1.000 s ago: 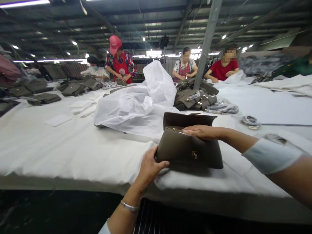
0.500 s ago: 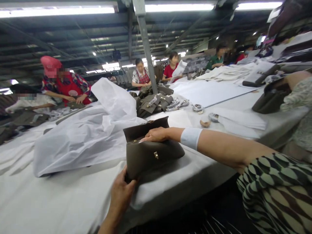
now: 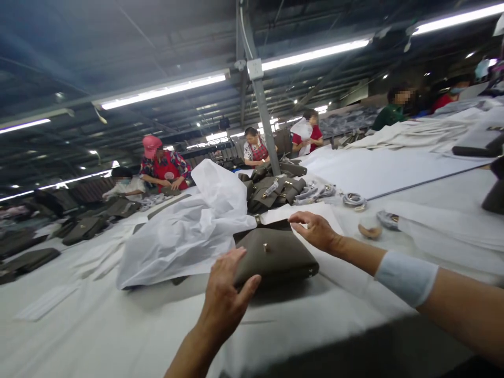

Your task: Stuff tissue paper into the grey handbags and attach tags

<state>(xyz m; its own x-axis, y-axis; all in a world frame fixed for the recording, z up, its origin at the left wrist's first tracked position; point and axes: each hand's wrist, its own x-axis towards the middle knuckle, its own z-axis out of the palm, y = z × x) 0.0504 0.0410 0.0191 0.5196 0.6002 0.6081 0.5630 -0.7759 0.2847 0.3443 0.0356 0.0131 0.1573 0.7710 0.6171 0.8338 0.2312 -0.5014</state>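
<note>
grey pillar (image 3: pixel 265 118) — white box (image 3: pixel 255 69) on it | tube lights (image 3: pixel 315 54) overhead | co-worker (image 3: pixel 167 165) — pink cap (image 3: pixel 151 146), red apron (image 3: pixel 168 176)

Below the grip, a white cloth-covered table (image 3: pixel 114 328); beyond, a grey metal post (image 3: pixel 265 115); above, long white tube lights (image 3: pixel 315 54), dark beamed roof (image 3: pixel 169 37).

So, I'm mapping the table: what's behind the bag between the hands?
Behind the bag, to the left, is a crumpled white sheet; farther back are piled dark bags. The bag and its flap hide the table right behind.
</note>
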